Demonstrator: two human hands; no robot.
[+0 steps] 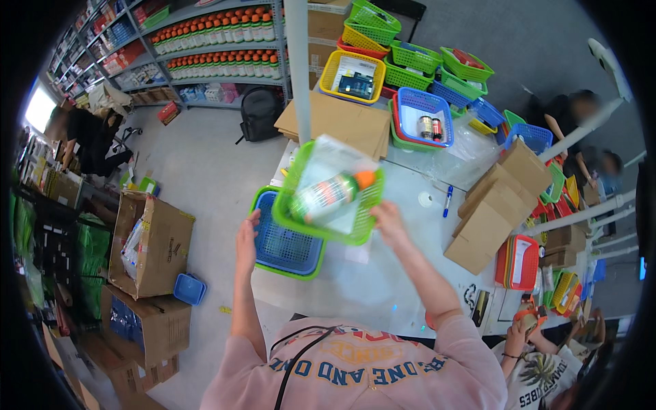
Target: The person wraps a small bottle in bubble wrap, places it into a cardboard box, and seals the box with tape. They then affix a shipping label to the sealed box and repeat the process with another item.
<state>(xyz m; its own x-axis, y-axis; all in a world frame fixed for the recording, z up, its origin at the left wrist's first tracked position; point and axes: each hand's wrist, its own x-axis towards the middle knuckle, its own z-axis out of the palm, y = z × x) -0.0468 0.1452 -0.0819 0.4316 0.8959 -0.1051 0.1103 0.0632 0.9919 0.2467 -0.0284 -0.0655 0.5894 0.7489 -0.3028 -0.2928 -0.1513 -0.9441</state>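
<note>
My right hand (390, 223) grips the right rim of a green plastic basket (328, 234), which is blurred and tilted above the table. Inside it lie a white bottle with an orange cap (328, 197) and a printed paper sheet (335, 154). Partly under that basket, at the table's left edge, a blue plastic basket (287, 246) sits nested in another green one (300, 275). Its visible inside holds nothing. My left hand (247, 238) is at the left rim of this nested pair; whether its fingers close on the rim is unclear.
Flattened cardboard (348, 120) and a blue basket with two small jars (424, 110) stand at the back. A blue marker (448, 201) and folded cartons (499, 210) lie right. A co-worker's hands hold an orange tape dispenser (530, 320). Large cardboard boxes (159, 246) stand left on the floor.
</note>
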